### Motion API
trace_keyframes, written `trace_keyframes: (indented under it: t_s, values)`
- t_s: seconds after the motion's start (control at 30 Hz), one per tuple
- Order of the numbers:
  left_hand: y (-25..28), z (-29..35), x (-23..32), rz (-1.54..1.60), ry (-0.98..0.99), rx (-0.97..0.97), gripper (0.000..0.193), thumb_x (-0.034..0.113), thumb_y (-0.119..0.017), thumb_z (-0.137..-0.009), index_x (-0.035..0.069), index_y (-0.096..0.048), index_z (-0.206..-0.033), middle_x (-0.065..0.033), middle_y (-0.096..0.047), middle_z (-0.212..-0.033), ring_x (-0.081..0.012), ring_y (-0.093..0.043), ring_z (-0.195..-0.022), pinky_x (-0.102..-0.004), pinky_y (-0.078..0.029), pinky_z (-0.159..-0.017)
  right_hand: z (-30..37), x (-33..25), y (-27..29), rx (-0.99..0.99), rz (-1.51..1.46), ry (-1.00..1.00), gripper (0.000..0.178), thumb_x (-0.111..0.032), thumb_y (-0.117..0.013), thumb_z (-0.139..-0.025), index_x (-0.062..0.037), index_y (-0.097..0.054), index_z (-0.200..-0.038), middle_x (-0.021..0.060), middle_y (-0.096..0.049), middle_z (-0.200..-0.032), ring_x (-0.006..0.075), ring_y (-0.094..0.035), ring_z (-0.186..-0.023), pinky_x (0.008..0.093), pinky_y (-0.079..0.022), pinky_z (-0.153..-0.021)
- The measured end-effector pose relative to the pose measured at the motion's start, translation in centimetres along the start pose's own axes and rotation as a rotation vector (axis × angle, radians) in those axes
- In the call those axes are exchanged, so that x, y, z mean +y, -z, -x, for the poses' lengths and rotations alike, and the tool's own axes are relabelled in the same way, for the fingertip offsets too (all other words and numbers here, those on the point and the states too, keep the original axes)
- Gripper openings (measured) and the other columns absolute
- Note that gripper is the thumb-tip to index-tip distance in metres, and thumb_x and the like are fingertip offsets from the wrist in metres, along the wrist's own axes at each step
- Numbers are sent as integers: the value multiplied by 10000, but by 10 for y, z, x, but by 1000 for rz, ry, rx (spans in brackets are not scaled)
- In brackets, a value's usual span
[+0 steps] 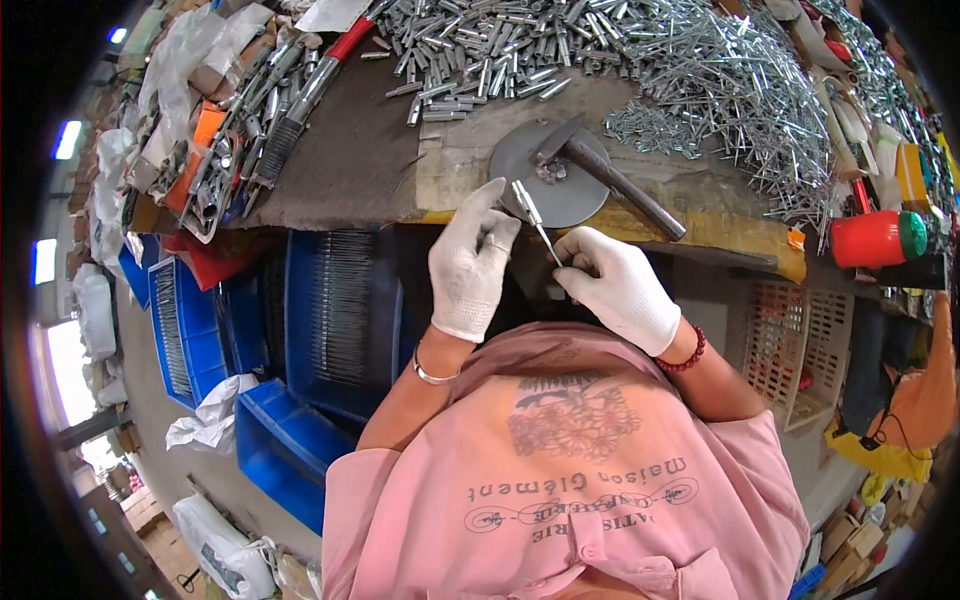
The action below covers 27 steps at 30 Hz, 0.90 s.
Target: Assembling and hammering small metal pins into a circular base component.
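Observation:
Both my hands wear white gloves. My right hand (615,285) pinches the thin end of a metal pin with a thicker sleeve (527,203), which tilts up and to the left in front of the bench edge. Beside the sleeve, my left hand (470,265) has its fingers apart, with a fingertip close to the sleeve's top; whether it touches cannot be made out. Just beyond lies a round grey metal plate (510,160) with a hammer (625,190) across it, its handle pointing to the near right.
Metal sleeves (500,55) and thin pins (740,95) are heaped on the bench. Tools (300,110) crowd its left side; a red can with a green lid (870,240) stands right. Blue bins (345,310) sit below left, a pale plastic crate (775,335) below right.

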State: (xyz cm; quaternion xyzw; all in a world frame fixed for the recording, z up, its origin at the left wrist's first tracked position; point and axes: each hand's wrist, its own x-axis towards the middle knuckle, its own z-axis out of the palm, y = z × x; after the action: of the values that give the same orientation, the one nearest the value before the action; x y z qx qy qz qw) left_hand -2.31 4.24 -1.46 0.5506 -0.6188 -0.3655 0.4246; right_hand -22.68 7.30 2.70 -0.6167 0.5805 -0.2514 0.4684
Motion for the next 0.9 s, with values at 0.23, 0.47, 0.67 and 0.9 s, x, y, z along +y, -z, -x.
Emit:
trace_keyframes:
  t_s: [0.23, 0.47, 0.67, 0.9]
  values:
    - [3, 3, 17, 461, 431, -93, 648, 124, -739, -1002, 39, -455, -1578, -60, -724, -948, -62, -585, -680, -209, -449, -580, 3, 1, -18, -49, -155, -64, 210, -23, -698, -926, 13, -661, -1129, 59, -683, -844, 89, -602, -729, 274, -512, -679]
    - [26, 12, 24, 671, 493, -116, 575, 143, -747, -963, 14, -524, -1477, -46, -727, -1012, -62, -579, -737, -216, -438, -609, 4, -11, -34, -28, -37, 97, 187, -49, -713, -924, -6, -650, -1094, 160, -706, -839, 211, -700, -738, 338, -548, -707]
    - [49, 36, 21, 708, 495, 53, 610, 127, -784, -942, 49, -527, -1489, -49, -724, -1029, -77, -626, -789, -229, -489, -663, -3, -26, -54, -143, -16, 102, 157, -13, -685, -963, 17, -643, -1111, 110, -700, -819, 116, -659, -728, 294, -533, -694]
    - [66, 53, 5, 686, 475, 240, 580, 98, -783, -923, 51, -554, -1454, -54, -734, -1009, -75, -623, -769, -222, -482, -628, -17, -29, -60, -298, -56, 73, 277, -1, -664, -975, 16, -645, -1251, 66, -669, -863, 97, -612, -756, 267, -516, -707]
